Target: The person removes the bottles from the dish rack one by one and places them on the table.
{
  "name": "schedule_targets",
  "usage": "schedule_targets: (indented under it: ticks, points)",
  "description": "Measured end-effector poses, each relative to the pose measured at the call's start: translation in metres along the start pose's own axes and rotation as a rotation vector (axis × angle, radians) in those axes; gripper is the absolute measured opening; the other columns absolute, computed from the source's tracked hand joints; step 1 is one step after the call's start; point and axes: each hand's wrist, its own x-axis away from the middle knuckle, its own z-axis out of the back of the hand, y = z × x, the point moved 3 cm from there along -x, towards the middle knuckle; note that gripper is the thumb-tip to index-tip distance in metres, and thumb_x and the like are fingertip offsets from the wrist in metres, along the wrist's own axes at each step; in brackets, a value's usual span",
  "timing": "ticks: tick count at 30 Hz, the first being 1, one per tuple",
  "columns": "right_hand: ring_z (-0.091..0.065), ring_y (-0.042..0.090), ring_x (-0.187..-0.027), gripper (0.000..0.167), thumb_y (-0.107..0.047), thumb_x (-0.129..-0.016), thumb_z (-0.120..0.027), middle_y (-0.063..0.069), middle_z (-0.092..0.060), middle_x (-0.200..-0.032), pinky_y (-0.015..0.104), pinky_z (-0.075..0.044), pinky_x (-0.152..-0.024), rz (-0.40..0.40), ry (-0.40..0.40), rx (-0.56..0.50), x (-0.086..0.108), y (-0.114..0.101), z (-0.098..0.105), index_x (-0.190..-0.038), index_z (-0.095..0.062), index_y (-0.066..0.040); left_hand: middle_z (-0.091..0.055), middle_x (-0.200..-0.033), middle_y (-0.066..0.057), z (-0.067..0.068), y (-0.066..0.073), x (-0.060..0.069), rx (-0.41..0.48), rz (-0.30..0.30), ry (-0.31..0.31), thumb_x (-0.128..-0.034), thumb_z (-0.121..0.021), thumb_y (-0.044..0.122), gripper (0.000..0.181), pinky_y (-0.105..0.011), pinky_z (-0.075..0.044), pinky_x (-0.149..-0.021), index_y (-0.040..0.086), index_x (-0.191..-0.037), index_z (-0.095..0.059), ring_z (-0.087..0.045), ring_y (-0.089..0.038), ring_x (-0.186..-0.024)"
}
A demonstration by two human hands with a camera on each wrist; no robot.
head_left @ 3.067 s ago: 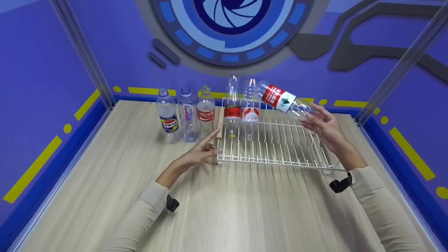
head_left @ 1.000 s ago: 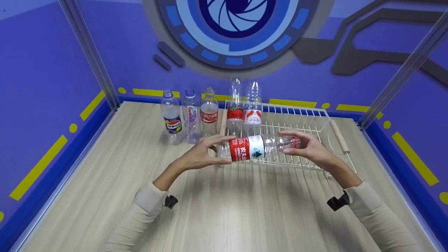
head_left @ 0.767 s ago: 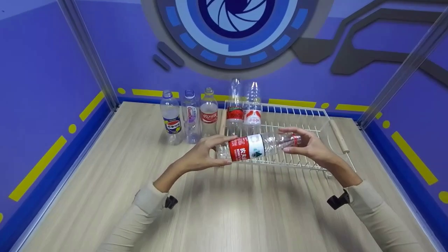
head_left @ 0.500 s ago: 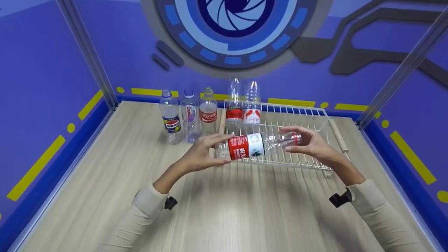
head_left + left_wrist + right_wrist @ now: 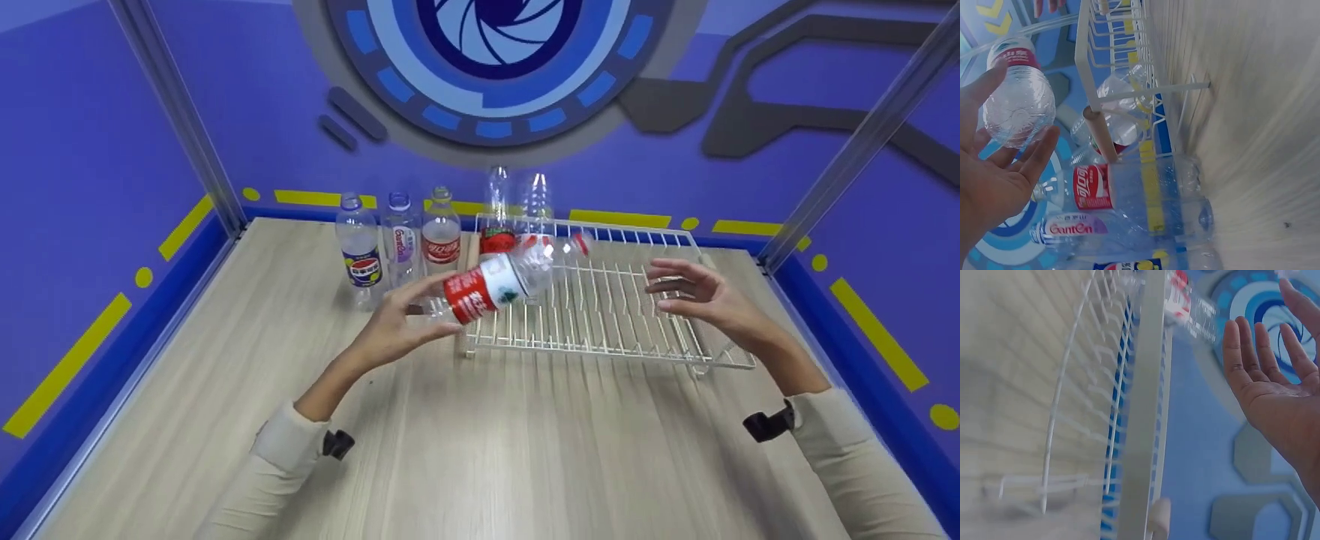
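My left hand (image 5: 394,326) grips a clear plastic bottle (image 5: 480,289) with a red and white label round its base end. The bottle is tilted, its red-ringed neck pointing up to the right above the wire rack. In the left wrist view the thumb and fingers curl about the bottle's bottom (image 5: 1019,107). My right hand (image 5: 712,300) is over the right part of the white wire rack (image 5: 600,346), fingers spread, holding nothing. Two bottles stand upside down in the rack's left end, one red-labelled (image 5: 497,240) and one white-and-red (image 5: 538,202), partly hidden by the held bottle.
Left of the rack stand three upright empty bottles: a dark blue-labelled one (image 5: 363,266), a GanTen bottle (image 5: 403,244) and a red-labelled cola bottle (image 5: 441,247). Wooden handles (image 5: 1100,135) flank the rack. Blue panels (image 5: 247,90) close off the back and sides of the table (image 5: 480,450).
The bottle went from the right hand alone to both hands, lying nearly level. Now the right hand has let go and drawn back right, while the left tilts the bottle's neck upward and moves left.
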Motion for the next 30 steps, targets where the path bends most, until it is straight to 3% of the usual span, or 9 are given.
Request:
schedule_targets:
  ticks: [4, 9, 12, 15, 18, 24, 30]
  points:
    - [-0.066, 0.011, -0.120, 0.054, 0.007, -0.099, -0.058, -0.004, -0.065, -0.134, 0.025, -0.058, -0.095, -0.015, 0.051, 0.002, 0.011, 0.007, 0.024, -0.150, -0.046, -0.003, -0.057, -0.144, -0.013, 0.016, -0.007, 0.006, 0.163, 0.063, 0.075, -0.0877, -0.080, 0.009, 0.081, -0.049, -0.054, -0.101, 0.017, -0.157, -0.040, -0.058, -0.032, -0.128]
    - [-0.066, 0.008, -0.120, 0.050, 0.004, -0.101, -0.056, -0.007, -0.066, -0.132, 0.021, -0.056, -0.096, -0.021, 0.085, 0.037, 0.024, 0.015, 0.048, -0.150, -0.049, -0.006, -0.043, -0.154, -0.016, 0.036, -0.012, 0.015, 0.335, 0.116, 0.143, -0.0927, -0.070, 0.000, 0.084, -0.058, -0.043, -0.112, 0.017, -0.162, -0.026, -0.044, -0.034, -0.142]
    - [-0.067, 0.006, -0.118, 0.049, 0.002, -0.102, -0.056, -0.007, -0.067, -0.131, 0.022, -0.057, -0.094, -0.022, 0.108, 0.054, 0.029, 0.020, 0.059, -0.150, -0.049, -0.005, -0.039, -0.157, -0.011, 0.046, -0.016, 0.019, 0.380, 0.130, 0.177, -0.0956, -0.065, -0.001, 0.081, -0.048, -0.045, -0.113, 0.016, -0.163, -0.023, -0.039, -0.030, -0.145]
    - [-0.069, 0.005, -0.114, 0.048, 0.001, -0.102, -0.055, -0.008, -0.068, -0.129, 0.022, -0.058, -0.091, -0.035, 0.139, 0.064, 0.034, 0.025, 0.070, -0.149, -0.051, -0.007, -0.039, -0.155, -0.006, 0.054, -0.018, 0.023, 0.440, 0.158, 0.205, -0.0979, -0.061, -0.001, 0.078, -0.033, -0.050, -0.108, 0.016, -0.163, -0.023, -0.038, -0.026, -0.143]
    - [-0.070, 0.004, -0.109, 0.046, 0.001, -0.103, -0.055, -0.008, -0.069, -0.127, 0.021, -0.059, -0.088, -0.048, 0.162, 0.067, 0.037, 0.031, 0.077, -0.148, -0.052, -0.008, -0.037, -0.156, -0.004, 0.062, -0.020, 0.027, 0.512, 0.195, 0.240, -0.1000, -0.058, 0.000, 0.075, -0.027, -0.051, -0.104, 0.017, -0.163, -0.022, -0.038, -0.025, -0.142]
    - [-0.071, 0.007, -0.099, 0.042, -0.002, -0.101, -0.059, -0.001, -0.070, -0.122, 0.019, -0.058, -0.082, -0.047, 0.228, 0.047, 0.043, 0.040, 0.085, -0.143, -0.054, 0.000, -0.031, -0.160, -0.002, 0.078, -0.026, 0.034, 0.583, 0.275, 0.326, -0.1027, -0.059, 0.012, 0.075, -0.028, -0.050, -0.104, 0.021, -0.165, -0.017, -0.038, -0.023, -0.142]
    - [-0.069, 0.002, -0.099, 0.044, -0.010, -0.102, -0.062, -0.009, -0.071, -0.117, 0.015, -0.056, -0.081, -0.083, 0.284, 0.162, 0.046, 0.049, 0.089, -0.142, -0.053, 0.005, -0.035, -0.155, 0.002, 0.092, -0.033, 0.041, 0.672, 0.266, 0.393, -0.1040, -0.054, 0.013, 0.070, -0.033, -0.049, -0.106, 0.022, -0.164, -0.020, -0.041, -0.020, -0.139]
